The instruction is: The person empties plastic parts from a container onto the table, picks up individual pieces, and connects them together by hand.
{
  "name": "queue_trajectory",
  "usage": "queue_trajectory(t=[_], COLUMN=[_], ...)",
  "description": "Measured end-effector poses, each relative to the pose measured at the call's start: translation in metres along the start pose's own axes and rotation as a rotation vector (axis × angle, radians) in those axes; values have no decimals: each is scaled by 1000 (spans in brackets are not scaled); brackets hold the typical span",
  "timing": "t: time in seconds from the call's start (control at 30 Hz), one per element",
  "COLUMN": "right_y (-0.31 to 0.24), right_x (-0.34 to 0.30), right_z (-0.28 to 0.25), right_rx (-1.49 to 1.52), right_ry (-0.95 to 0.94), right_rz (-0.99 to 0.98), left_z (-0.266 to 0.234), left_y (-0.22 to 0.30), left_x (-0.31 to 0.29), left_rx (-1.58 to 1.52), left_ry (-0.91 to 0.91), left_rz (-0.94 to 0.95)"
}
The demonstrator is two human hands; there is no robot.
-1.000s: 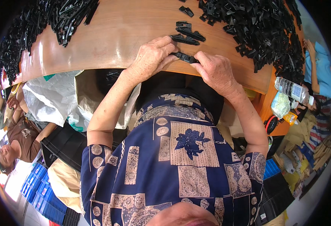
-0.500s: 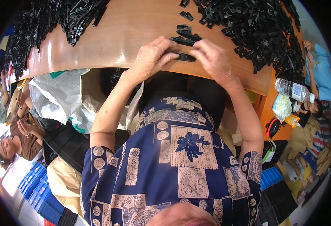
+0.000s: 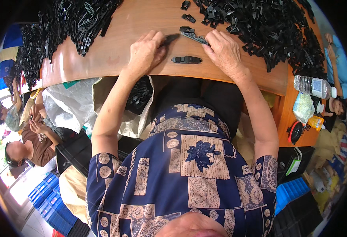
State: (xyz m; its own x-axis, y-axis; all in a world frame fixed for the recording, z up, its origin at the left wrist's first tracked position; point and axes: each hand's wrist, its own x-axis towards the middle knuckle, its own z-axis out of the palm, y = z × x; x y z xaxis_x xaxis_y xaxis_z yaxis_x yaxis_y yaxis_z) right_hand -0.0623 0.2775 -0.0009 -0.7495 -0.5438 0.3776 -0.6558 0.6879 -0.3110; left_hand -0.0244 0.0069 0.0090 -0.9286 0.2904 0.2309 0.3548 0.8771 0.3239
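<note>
My left hand (image 3: 146, 51) is closed on a dark, narrow black plastic piece (image 3: 170, 39), whose pointed end sticks out to the right. My right hand (image 3: 224, 51) pinches one end of a long, slim black plastic part (image 3: 194, 37), which slants up to the left just above the tabletop. Between and slightly below the hands, a black assembled plastic part (image 3: 186, 59) lies flat near the table's front edge, touched by neither hand. A small black clip-like piece (image 3: 187, 29) is by the far end of the slim part.
Heaps of slim black parts (image 3: 76, 27) cover the table's (image 3: 149, 15) far left, and small black pieces (image 3: 264, 31) its right. A plastic bottle (image 3: 313, 87) lies at the right. An open white sack (image 3: 68, 104) hangs below the front edge. Other people sit at both sides.
My hands have moved apart and away from the part at the front edge, which now lies by itself. Each hand has taken hold of a black piece from just beyond it.
</note>
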Motion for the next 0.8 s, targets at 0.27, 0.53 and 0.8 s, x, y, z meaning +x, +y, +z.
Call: queue_trajectory(t=[0.27, 0.53, 0.8], right_y=[-9, -21, 0], right_x=[17, 27, 53], right_z=[19, 14, 3], right_rx=[-36, 54, 348], right_ry=[80, -41, -73], right_rz=[-218, -392, -240], left_z=[5, -14, -18], left_y=[18, -15, -42], left_x=[-21, 3, 13], left_rx=[-170, -62, -53], left_ry=[47, 161, -76], left_rz=[-109, 147, 225])
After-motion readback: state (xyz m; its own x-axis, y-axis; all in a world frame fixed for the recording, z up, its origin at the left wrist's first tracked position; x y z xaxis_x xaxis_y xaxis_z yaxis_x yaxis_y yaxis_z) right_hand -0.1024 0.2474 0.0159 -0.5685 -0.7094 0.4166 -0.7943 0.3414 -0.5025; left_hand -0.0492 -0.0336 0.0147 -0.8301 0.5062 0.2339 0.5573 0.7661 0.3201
